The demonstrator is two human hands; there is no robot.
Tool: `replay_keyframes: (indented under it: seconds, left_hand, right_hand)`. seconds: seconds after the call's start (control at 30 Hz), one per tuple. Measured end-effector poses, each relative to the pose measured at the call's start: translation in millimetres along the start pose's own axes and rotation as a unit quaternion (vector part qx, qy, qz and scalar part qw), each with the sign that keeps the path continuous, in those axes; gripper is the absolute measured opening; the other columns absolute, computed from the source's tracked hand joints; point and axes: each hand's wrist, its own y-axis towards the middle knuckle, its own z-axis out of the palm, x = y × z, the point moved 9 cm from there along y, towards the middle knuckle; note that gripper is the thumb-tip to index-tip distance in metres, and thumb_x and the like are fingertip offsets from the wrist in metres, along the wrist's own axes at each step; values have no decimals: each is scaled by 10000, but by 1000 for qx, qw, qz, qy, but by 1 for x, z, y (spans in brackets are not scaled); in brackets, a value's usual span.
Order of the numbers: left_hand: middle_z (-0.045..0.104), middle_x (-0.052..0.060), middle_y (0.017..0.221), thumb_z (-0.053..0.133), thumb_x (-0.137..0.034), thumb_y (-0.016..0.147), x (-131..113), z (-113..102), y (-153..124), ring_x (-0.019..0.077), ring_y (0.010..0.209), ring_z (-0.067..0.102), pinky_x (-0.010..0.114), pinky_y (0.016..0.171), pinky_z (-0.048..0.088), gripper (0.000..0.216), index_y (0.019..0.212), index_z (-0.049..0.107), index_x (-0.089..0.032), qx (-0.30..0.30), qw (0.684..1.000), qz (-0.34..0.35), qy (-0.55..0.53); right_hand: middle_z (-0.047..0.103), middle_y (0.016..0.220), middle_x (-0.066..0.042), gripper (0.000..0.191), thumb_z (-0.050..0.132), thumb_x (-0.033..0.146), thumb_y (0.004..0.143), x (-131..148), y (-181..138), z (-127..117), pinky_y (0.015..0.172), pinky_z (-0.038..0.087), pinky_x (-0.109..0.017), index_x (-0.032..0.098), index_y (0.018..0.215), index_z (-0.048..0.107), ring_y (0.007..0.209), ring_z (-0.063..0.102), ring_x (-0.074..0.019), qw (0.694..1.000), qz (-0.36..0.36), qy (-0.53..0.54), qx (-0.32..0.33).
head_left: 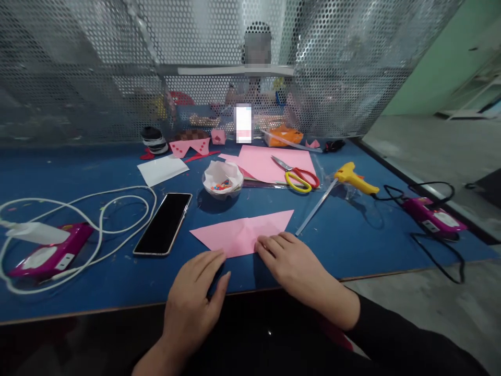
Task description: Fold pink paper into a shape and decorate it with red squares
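Creased pink paper (240,236) is lying near the blue table's (360,250) front edge | left hand (195,292) is resting loosely on it, thumb free; right hand (289,261) is curling over it (pinching, I cannot tell), probably steadying | phone (162,224) is bounding left, pale strip (316,208) right; bowl (223,190) is leaving a narrow gap beyond.

perforated metal screen (207,36) behind | blue tabletop (117,282) | pale green wall (442,68), right | grey floor (407,125)
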Motion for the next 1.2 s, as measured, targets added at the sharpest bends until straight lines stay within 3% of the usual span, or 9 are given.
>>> replay_keyframes:
  seconds: [0.23,0.33,0.43,0.47,0.53,0.63,0.87,1.0,1.2]
  left_hand:
    - [743,11,819,554,-294,928,12,8,10,177,754,693,294,673,563,180,818,688,-247,68,960,-186,-197]
    - [748,25,858,577,-340,909,24,-7,31,200,806,689,350,758,564,167,843,701,-250,27,967,-188,-169]
    - [719,96,1140,708,-437,777,42,-14,62,304,1093,630,522,975,479,341,1047,706,-227,10,971,-200,-134]
    - [690,126,1219,768,-474,698,51,-7,70,340,1154,597,567,1010,436,491,1104,689,-209,42,956,-238,-166]
    - [666,152,1262,853,-440,583,60,28,72,355,1185,582,566,1058,382,716,1218,636,-191,170,860,-344,-335]
    - [754,133,1033,826,-446,614,42,56,74,304,987,691,463,931,503,589,1106,690,-152,270,768,-367,-450]
    - [782,106,840,855,-412,611,16,86,67,232,766,721,324,759,544,425,916,750,-135,317,673,-386,-545]
    - [779,86,766,895,-363,581,32,92,72,218,679,710,297,661,537,369,837,746,-144,260,670,-431,-545]
    - [777,90,763,897,-325,581,47,94,73,218,644,699,293,603,525,356,839,733,-142,209,670,-460,-545]
  right_hand:
    - [704,792,-117,199,514,40,878,1,17,5,704,516,-396,82,906,706,702,635,-225,998,-11,-44,-42]
    - [742,979,-149,282,438,56,928,-3,10,-2,885,503,-452,85,1018,704,888,672,-238,994,-11,-45,-100]
    - [733,1154,-136,293,456,96,947,-3,-5,-25,984,471,-464,101,1128,686,1093,652,-241,980,-49,-40,-191]
    - [727,1187,-120,285,484,106,940,-3,-11,-34,1004,466,-450,109,1142,685,1141,638,-234,973,-65,-39,-219]
    - [720,1221,-81,278,535,110,919,-6,-22,-51,1021,470,-405,134,1148,690,1203,615,-207,960,-83,-43,-262]
    - [726,1213,-20,288,567,104,902,-17,-31,-64,996,493,-349,203,1137,701,1234,602,-159,953,-74,-51,-290]
    - [731,1204,-39,300,546,105,917,-39,-36,-52,1021,473,-378,171,1175,686,1233,602,-177,956,-46,-44,-287]
    - [719,1231,-35,310,502,122,955,-71,-35,-43,1035,454,-400,211,1207,661,1207,612,-169,967,76,-7,-243]
    - [703,1133,-159,314,603,217,909,-177,-20,-22,875,532,-435,110,1204,626,1056,653,-273,940,329,19,-86]
